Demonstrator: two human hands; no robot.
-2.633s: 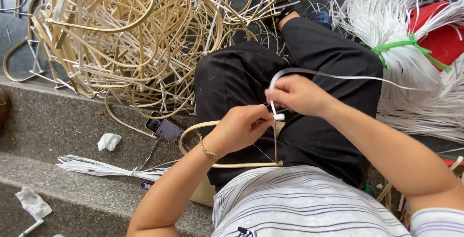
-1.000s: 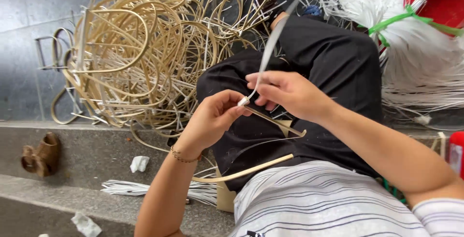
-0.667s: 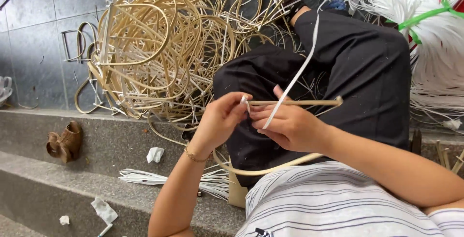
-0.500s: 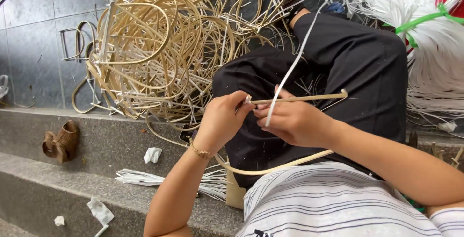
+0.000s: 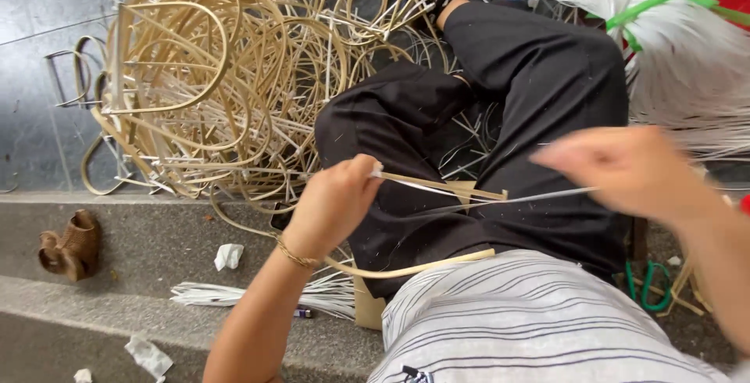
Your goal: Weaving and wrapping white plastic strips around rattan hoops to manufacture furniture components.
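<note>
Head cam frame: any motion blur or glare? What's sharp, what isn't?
Head view: right hand is smeared by motion blur, and the white strip it pulls is soft; left hand and the cane pile are sharp; light is flat and diffuse, no harsh glare; the white strand bundle looks nearly blown out.

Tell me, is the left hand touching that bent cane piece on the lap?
Touching. The head view shows the left hand with its fingertips pinched on the end of the cane piece, no gap between them.
</note>
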